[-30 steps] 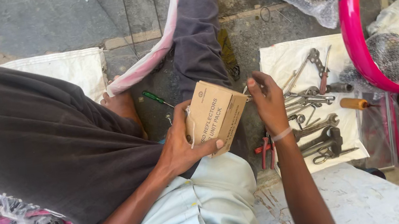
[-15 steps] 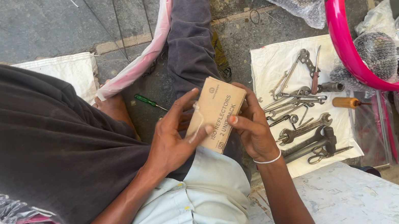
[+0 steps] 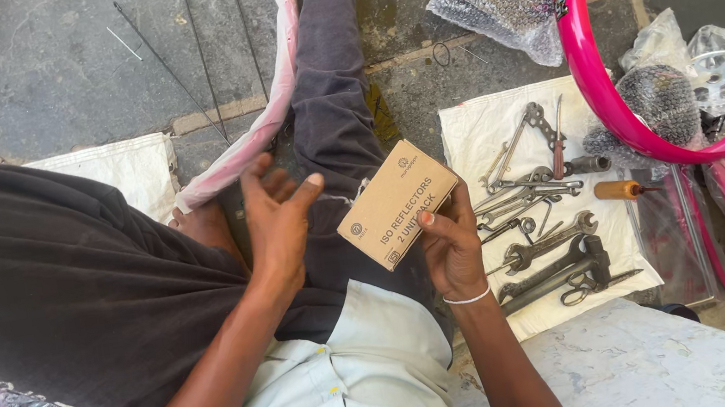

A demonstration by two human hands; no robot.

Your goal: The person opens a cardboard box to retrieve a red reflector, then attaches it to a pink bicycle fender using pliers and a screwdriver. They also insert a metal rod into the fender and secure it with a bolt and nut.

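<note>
Right hand (image 3: 451,252), centre frame: gripping small cardboard box (image 3: 397,204) along lower right edge. Left hand (image 3: 277,224): open, just left, clear gap between. Tools (image 3: 539,208) right.

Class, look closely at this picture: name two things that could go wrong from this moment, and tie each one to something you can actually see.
1. The small cardboard box is held only by the right hand; the left hand is open and off it, so the box might slip onto the lap.
2. Loose spanners and pliers lie crowded on the white sheet beside the right hand, so a careless reach could knock or scatter them.
</note>
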